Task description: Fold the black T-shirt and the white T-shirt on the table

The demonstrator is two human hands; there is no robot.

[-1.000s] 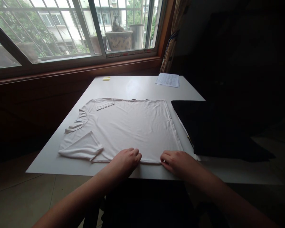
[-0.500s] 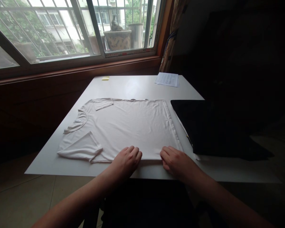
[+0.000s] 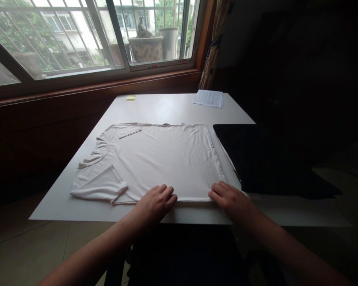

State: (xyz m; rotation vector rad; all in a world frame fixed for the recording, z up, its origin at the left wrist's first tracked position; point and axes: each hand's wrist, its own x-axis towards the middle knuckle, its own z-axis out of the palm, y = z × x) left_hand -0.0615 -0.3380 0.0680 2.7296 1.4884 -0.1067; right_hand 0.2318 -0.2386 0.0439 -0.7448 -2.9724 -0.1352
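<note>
A white T-shirt (image 3: 167, 159) lies spread flat on the table, its collar to the left and its hem to the right. Both sleeves are folded in over the body. My left hand (image 3: 159, 200) is closed on the shirt's near side edge, about midway along. Farther right, my right hand (image 3: 231, 200) grips the same edge close to the hem corner. The fingertips of both hands are tucked out of sight at the cloth.
Dark folded cloth (image 3: 274, 163) lies right of the shirt, with something white under its edge. Paper sheets (image 3: 209, 98) and a yellow sticky note (image 3: 131, 97) rest at the far end of the white table (image 3: 167, 105). A barred window (image 3: 77, 35) stands beyond.
My right hand has slid a little to the right along the shirt's near edge, toward the hem corner. My left hand stays at nearly the same spot. The view has shifted slightly.
</note>
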